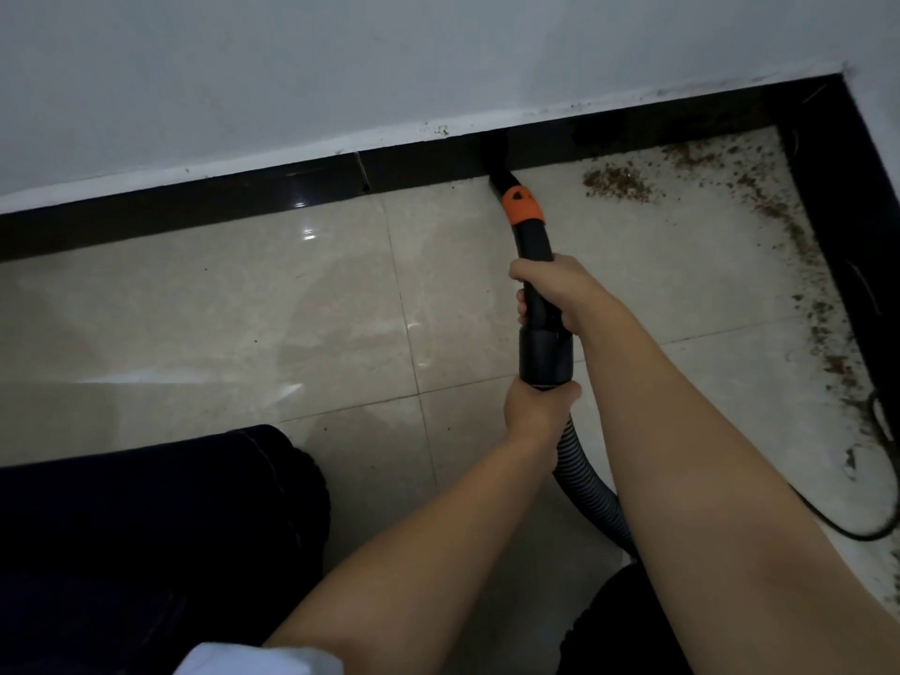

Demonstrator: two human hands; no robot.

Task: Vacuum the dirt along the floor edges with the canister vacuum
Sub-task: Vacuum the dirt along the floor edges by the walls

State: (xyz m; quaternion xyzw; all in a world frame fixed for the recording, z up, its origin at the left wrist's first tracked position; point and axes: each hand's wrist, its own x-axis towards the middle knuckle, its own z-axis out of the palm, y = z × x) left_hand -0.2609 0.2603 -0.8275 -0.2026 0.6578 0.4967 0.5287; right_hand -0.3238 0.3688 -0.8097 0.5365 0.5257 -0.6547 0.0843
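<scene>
One nozzle tip point(496, 160) — lost against skirting point(243, 207)

The scene is dim and cool-toned, with a flat grey cast over the white wall point(341, 65). No lamp shows; soft light seems to fall from the left and behind, leaving pale glare streaks and small bright specks on the glossy floor tiles point(219, 333). The black skirting point(195, 207) swallows detail, so the dark nozzle point(499, 163) merges with it. The dark trouser leg point(146, 528) at lower left is nearly featureless. Shadows are weak and diffuse. Wide-angle distortion bows the wall line and stretches the forearms toward the lower edge. Focus is soft overall, with fine grain and smeared dirt point(618, 182) specks at right
</scene>
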